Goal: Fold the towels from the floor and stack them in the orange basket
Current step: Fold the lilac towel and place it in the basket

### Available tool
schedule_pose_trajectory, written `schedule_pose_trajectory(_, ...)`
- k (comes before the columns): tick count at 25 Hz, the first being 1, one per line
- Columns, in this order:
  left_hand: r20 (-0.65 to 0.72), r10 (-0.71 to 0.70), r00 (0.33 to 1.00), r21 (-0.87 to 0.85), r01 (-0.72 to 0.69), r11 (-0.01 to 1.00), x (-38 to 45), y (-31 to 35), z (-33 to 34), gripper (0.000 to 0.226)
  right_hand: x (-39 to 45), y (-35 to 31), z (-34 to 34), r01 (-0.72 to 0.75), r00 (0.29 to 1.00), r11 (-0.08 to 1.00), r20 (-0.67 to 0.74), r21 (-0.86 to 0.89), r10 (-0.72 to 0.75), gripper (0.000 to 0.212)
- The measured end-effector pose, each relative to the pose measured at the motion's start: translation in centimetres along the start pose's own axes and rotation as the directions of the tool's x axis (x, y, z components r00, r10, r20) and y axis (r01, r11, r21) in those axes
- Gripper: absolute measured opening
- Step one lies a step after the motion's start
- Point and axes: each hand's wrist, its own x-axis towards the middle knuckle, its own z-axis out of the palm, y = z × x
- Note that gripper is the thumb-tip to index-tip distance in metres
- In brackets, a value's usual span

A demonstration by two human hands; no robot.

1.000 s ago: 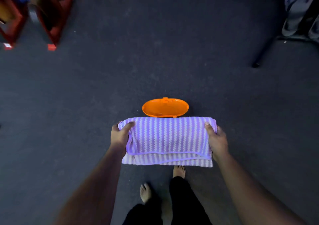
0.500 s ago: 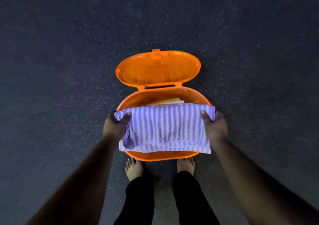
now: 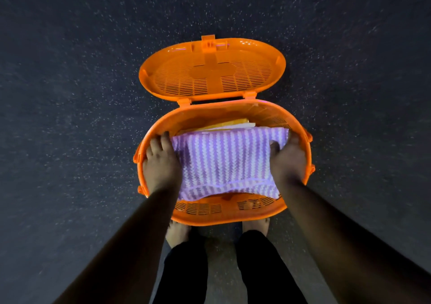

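Observation:
The orange basket (image 3: 229,217) stands on the floor just in front of my bare feet, its slotted lid (image 3: 212,70) hinged open away from me. A folded purple-and-white zigzag towel (image 3: 224,161) lies low inside the basket, over a folded yellow towel (image 3: 224,124) whose far edge shows behind it. My left hand (image 3: 161,163) grips the towel's left end, inside the basket wall. My right hand (image 3: 288,161) grips the right end, with the thumb on top of the cloth. The fingers under the towel are hidden.
Dark speckled floor (image 3: 70,117) surrounds the basket on all sides. My legs in black trousers (image 3: 224,268) and bare feet (image 3: 177,231) stand right behind the basket's near rim.
The towel has gone from in front of the basket, to above its rim, to down inside it, both hands keeping hold. The view has closed in on the basket.

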Motion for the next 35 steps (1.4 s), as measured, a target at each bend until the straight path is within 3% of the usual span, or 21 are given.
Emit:
schedule_pose_trajectory(3,-0.085,0.314,0.946,0.109,-0.304,0.946,-2.8,1.1,-0.1,0.059,-3.0,-0.7,-0.5,0.327,0.94,0.935,-0.057,-0.14,-0.337,0.06)
schedule_pose_trajectory(5,0.033,0.394,0.918,0.057,-0.396,0.917,-4.1,1.7,0.4,0.07,-4.4,-1.0,0.4,0.564,0.824,0.798,0.093,-0.213,-0.558,0.065)
schedule_pose_trajectory(6,0.103,0.395,0.913,0.056,-0.402,0.914,-4.3,1.9,1.1,0.076,-4.5,-0.9,1.3,0.631,0.776,0.739,0.194,-0.237,-0.6,0.071)
schedule_pose_trajectory(7,0.146,0.378,0.914,0.067,-0.39,0.918,-4.2,1.8,2.0,0.082,-4.2,-0.8,2.4,0.657,0.753,0.703,0.273,-0.273,-0.598,0.078)
schedule_pose_trajectory(10,0.223,0.291,0.931,0.087,-0.316,0.945,-3.0,1.1,5.3,0.095,-2.2,1.0,6.2,0.625,0.777,0.687,0.373,-0.369,-0.507,0.094)
schedule_pose_trajectory(15,0.25,0.299,0.921,0.077,-0.327,0.942,-0.7,-0.6,10.9,0.099,0.0,4.1,12.2,0.607,0.789,0.696,0.389,-0.382,-0.475,0.103)
schedule_pose_trajectory(18,0.269,0.295,0.917,0.078,-0.326,0.942,-0.2,-0.4,10.5,0.101,0.3,4.0,12.1,0.606,0.786,0.707,0.416,-0.366,-0.458,0.105)
schedule_pose_trajectory(22,0.386,0.229,0.894,0.076,-0.278,0.958,-3.0,0.7,3.2,0.104,-2.3,1.6,5.4,0.597,0.765,0.717,0.525,-0.361,-0.373,0.103)
schedule_pose_trajectory(28,0.521,0.112,0.846,-0.072,-0.087,0.994,-13.7,2.1,-15.8,0.102,-12.9,-4.9,-12.7,0.462,0.727,0.861,0.646,-0.212,-0.232,0.09)
schedule_pose_trajectory(31,0.49,0.048,0.87,-0.16,0.036,0.986,-21.9,2.4,-27.3,0.101,-19.9,-7.7,-23.2,0.481,0.705,0.867,0.646,-0.133,-0.292,0.088)
schedule_pose_trajectory(35,0.395,-0.06,0.917,-0.236,0.164,0.958,-33.0,1.8,-38.8,0.102,-28.4,-11.0,-34.0,0.66,0.588,0.746,0.678,-0.089,-0.44,0.09)
